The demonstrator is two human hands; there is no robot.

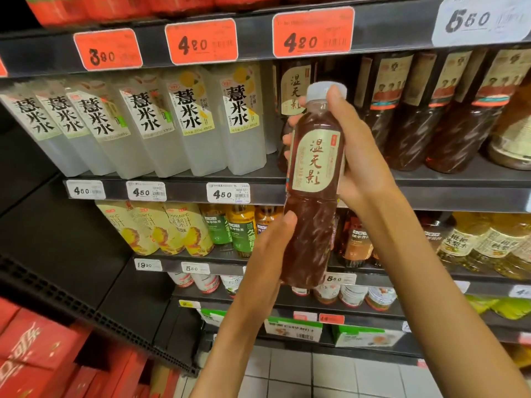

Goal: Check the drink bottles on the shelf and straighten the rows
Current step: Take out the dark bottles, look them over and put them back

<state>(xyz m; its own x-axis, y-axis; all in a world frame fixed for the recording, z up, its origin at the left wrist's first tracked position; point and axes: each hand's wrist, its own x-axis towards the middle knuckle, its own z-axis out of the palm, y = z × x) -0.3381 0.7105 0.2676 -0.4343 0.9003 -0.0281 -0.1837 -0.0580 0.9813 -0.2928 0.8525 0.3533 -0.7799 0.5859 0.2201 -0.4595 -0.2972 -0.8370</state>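
Note:
A dark brown drink bottle [311, 179] with a grey cap and a beige label is held up in front of the shelves. My right hand [353, 145] grips its upper half from behind, thumb on the neck by the cap. My left hand [273, 239] holds the bottle's lower part from the left, thumb on the front. Behind it on the shelf [201, 175] stands another bottle of the same drink [293, 90]. To the left runs a row of clear white-labelled bottles [161, 119], leaning left. To the right stand dark bottles with red-banded labels [448, 110].
Lower shelves hold yellow juice cartons [161, 228], green-labelled tea bottles [238, 228] and golden bottles [485, 242]. Orange and white price tags [201, 41] line the shelf edges. Red cartons [43, 354] are stacked at the lower left. A tiled floor [316, 374] lies below.

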